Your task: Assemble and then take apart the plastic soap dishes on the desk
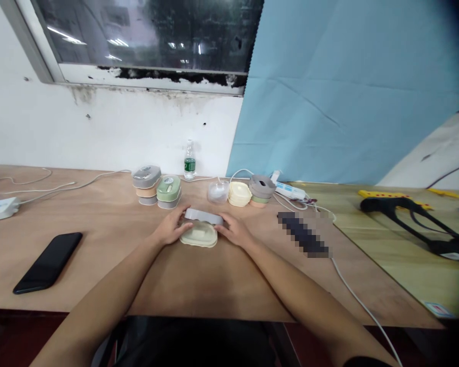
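Between my two hands is a grey rounded plastic container piece (203, 216), tilted on its side. My left hand (171, 227) curls around its left end, with the thumb reaching over a cream plastic tray (199, 240). My right hand (235, 230) closes on the right end of the grey piece, its thumb at the tray's right edge. The cream tray lies in front of the grey piece, nearer to me, with a small raised block in its middle. Whether the two pieces are joined is hard to tell. My fingers on the far side are hidden.
Behind stand stacked lunch boxes, grey (147, 178) and green (169, 189), a water bottle (189, 162), clear containers (218, 191), cream trays (239, 194) and grey lids (262, 186). A black phone (49, 262) lies left, a pixelated dark object (303, 234) right. Power strips (289, 190) and cables line the wall.
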Available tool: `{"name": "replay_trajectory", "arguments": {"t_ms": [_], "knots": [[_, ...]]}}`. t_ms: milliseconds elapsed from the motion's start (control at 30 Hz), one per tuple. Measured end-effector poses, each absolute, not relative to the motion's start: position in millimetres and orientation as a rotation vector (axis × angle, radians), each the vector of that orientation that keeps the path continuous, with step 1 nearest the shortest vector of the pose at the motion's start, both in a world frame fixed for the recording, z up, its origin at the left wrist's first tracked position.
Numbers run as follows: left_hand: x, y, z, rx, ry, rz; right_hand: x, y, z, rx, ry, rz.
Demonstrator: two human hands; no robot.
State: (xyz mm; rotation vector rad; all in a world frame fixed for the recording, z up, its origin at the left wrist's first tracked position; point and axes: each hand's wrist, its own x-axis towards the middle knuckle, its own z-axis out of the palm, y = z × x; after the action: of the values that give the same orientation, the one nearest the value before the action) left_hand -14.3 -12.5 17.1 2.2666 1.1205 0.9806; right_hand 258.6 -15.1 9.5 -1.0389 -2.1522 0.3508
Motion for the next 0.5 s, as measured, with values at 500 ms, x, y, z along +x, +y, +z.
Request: {"name": "replay_trajectory", "arguments": {"t_ms": [500], "knots": [[-9,-9,16,1.808,1.279,1.278,261,-18,18,-0.808,-2.328,-0.108]]}}
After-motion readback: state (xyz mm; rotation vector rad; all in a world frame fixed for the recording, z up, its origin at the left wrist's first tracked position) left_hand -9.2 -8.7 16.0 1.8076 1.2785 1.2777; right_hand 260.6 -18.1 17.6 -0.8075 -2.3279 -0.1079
